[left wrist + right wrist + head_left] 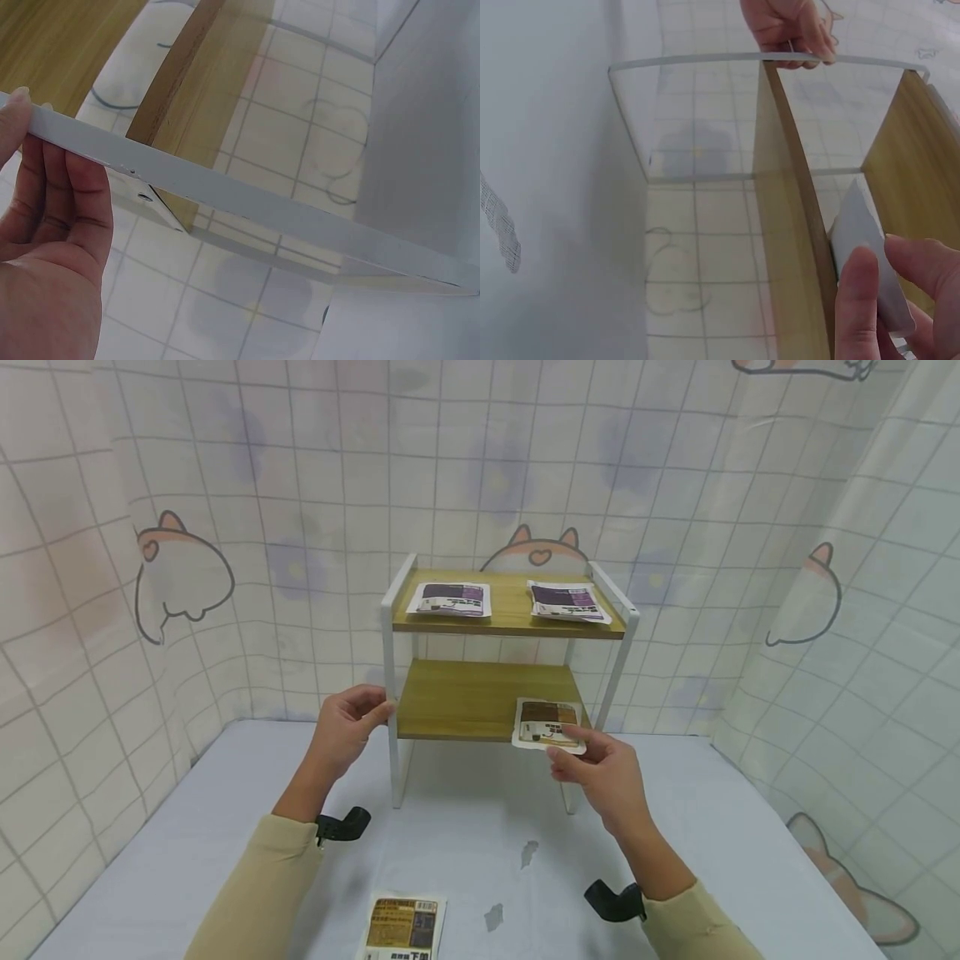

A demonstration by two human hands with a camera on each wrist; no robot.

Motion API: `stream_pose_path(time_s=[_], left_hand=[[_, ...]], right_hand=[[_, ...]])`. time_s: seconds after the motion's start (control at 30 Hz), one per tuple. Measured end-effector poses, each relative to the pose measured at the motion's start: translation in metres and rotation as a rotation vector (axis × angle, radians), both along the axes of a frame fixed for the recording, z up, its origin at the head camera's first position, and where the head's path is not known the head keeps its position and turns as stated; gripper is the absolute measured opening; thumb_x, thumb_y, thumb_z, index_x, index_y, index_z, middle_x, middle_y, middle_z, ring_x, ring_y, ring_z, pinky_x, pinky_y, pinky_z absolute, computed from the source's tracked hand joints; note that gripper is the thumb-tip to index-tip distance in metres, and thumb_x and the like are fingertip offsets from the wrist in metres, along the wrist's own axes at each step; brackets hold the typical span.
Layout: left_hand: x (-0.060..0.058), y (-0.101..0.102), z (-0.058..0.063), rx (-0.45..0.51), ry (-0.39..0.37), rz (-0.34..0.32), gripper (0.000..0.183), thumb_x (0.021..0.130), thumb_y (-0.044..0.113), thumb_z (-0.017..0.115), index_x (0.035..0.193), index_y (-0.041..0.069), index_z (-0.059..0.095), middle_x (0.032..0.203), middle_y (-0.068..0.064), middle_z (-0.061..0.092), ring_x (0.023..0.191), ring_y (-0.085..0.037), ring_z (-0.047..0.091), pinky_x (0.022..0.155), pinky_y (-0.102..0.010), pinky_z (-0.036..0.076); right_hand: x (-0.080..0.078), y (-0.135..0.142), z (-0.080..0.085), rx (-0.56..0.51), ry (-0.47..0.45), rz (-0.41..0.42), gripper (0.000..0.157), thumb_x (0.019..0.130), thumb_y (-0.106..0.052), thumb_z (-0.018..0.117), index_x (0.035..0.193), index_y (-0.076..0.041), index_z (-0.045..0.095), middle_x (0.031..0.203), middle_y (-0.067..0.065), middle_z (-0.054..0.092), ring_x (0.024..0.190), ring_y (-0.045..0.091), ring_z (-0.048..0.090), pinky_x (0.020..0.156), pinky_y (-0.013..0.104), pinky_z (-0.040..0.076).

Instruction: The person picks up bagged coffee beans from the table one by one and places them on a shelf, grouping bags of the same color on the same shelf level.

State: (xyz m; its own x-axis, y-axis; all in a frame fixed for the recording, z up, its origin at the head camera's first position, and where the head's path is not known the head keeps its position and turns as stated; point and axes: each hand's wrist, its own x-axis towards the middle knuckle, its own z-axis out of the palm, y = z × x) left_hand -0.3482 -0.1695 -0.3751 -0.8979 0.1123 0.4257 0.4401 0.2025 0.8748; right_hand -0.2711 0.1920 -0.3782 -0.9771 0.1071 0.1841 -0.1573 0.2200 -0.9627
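Note:
A two-tier rack with wooden boards and white metal side frames stands on the table. My left hand (351, 725) grips the rack's left front post (389, 668) at lower-board height, thumb in front and fingers behind in the left wrist view. My right hand (606, 774) pinches a flat brown-and-white packet (542, 720) by its near right corner. This packet overlaps the front right edge of the lower board (472, 697); in the right wrist view its pale side (862, 225) tilts against the board. Whether its full weight rests there, I cannot tell.
Purple-and-white packets lie on the upper board (510, 610), some at left (452, 600) and some at right (567, 602). A yellow-brown packet (403, 927) lies on the table near me. Two grey patches (493, 917) mark the white tablecloth (465, 852). Patterned curtains surround the table.

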Motion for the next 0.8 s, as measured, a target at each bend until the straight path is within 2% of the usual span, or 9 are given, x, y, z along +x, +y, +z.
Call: stream_pose_path(time_s=[0.13, 0.27, 0.4, 0.5, 0.67, 0.8], left_hand=[[-0.001, -0.001, -0.001, -0.004, 0.006, 0.004, 0.031, 0.097, 0.029, 0.073, 0.116, 0.005, 0.072, 0.102, -0.001, 0.071, 0.093, -0.015, 0.066, 0.086, -0.026, 0.059], [-0.001, 0.0, -0.002, -0.001, 0.019, 0.001, 0.031, 0.097, 0.028, 0.073, 0.116, 0.003, 0.072, 0.105, -0.011, 0.072, 0.092, -0.014, 0.066, 0.084, -0.023, 0.058], [0.0, 0.001, -0.001, 0.0, 0.024, -0.009, 0.032, 0.097, 0.026, 0.072, 0.116, 0.001, 0.072, 0.107, -0.018, 0.071, 0.092, -0.015, 0.066, 0.086, -0.029, 0.059], [-0.001, 0.001, -0.002, -0.002, 0.022, -0.012, 0.032, 0.097, 0.026, 0.072, 0.116, 0.001, 0.072, 0.107, -0.017, 0.071, 0.092, -0.014, 0.066, 0.087, -0.03, 0.059], [0.0, 0.001, -0.001, -0.002, 0.021, -0.006, 0.03, 0.097, 0.027, 0.072, 0.115, 0.004, 0.073, 0.106, -0.014, 0.071, 0.093, -0.015, 0.066, 0.084, -0.024, 0.058], [0.0, 0.0, -0.001, -0.007, 0.018, 0.0, 0.029, 0.097, 0.027, 0.072, 0.115, 0.004, 0.073, 0.105, -0.012, 0.071, 0.093, -0.016, 0.066, 0.086, -0.029, 0.059]], right_hand=[[-0.002, 0.0, 0.0, -0.005, -0.008, 0.006, 0.052, 0.09, -0.02, 0.081, 0.138, -0.008, 0.064, 0.121, 0.02, 0.066, 0.08, 0.019, 0.073, 0.077, 0.028, 0.063], [-0.005, 0.001, 0.001, 0.003, -0.015, 0.008, 0.053, 0.09, -0.02, 0.08, 0.139, -0.008, 0.063, 0.126, 0.02, 0.063, 0.083, 0.017, 0.072, 0.079, 0.027, 0.062], [-0.007, 0.003, 0.001, 0.002, -0.025, 0.008, 0.052, 0.09, -0.018, 0.08, 0.139, -0.008, 0.064, 0.127, 0.018, 0.063, 0.083, 0.016, 0.071, 0.079, 0.027, 0.062], [-0.01, 0.004, 0.002, 0.0, -0.027, 0.009, 0.053, 0.09, -0.019, 0.08, 0.139, -0.007, 0.063, 0.125, 0.02, 0.064, 0.082, 0.015, 0.072, 0.078, 0.026, 0.062], [-0.015, 0.005, 0.0, 0.025, -0.028, -0.01, 0.05, 0.09, -0.024, 0.081, 0.135, -0.008, 0.066, 0.116, 0.02, 0.068, 0.081, 0.015, 0.074, 0.078, 0.026, 0.062], [-0.018, 0.004, -0.001, 0.031, -0.021, -0.023, 0.048, 0.09, -0.025, 0.081, 0.133, -0.007, 0.068, 0.107, 0.019, 0.072, 0.08, 0.015, 0.074, 0.077, 0.025, 0.062]])
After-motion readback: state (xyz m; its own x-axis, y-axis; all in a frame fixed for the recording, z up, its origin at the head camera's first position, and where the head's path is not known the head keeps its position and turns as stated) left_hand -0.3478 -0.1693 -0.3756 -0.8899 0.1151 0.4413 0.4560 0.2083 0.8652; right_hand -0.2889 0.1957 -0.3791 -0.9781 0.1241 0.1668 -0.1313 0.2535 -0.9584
